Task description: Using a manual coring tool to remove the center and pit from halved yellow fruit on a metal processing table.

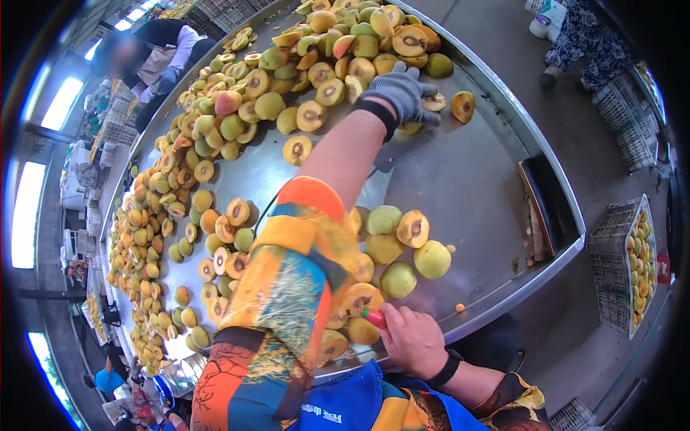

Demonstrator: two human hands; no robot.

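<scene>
My left hand point(402, 97), in a grey knit glove, is stretched far across the metal table with its fingers spread. It is over the near edge of a big heap of yellow-green peaches point(269, 104), many cut in half with the pits showing. A peach half point(434, 102) lies by its fingertips, and another peach half point(463, 106) sits just to the right. Close to my body, my bare right hand point(415, 343) is closed around a small tool with a red handle point(374, 318); its working end is not clear. Several peaches point(399, 279) lie beside this hand, some partly behind my left sleeve.
The metal table point(467, 187) has a raised rim. A dark board-like object point(540, 205) stands at its right edge. A crate of peaches point(624, 262) is on the floor at right. A person point(154, 61) works across the table; another person's legs point(589, 43) show at upper right.
</scene>
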